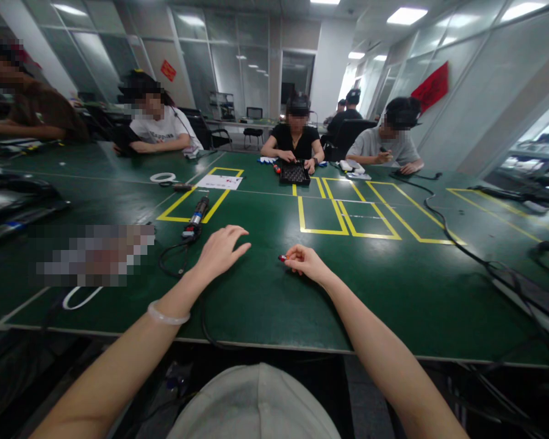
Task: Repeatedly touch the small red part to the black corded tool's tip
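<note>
One green surface (260, 305), lined with yellow tape (324, 232); one left hand (220, 249), thumb and fingers apart, nothing visible in it, near a cylindrical tool (196, 219); one right hand (304, 263), thumb and fingertips pinched together. Least in size, one small red piece (282, 258), clamped in that pinch, its end facing the left hand; best kept under a light, steady grip, with the protruding end unobstructed and the wrist level.

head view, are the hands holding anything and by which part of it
The right hand holds a small red object, too small to identify, by its right end; the left end sticks out. The left hand looks empty.
</note>
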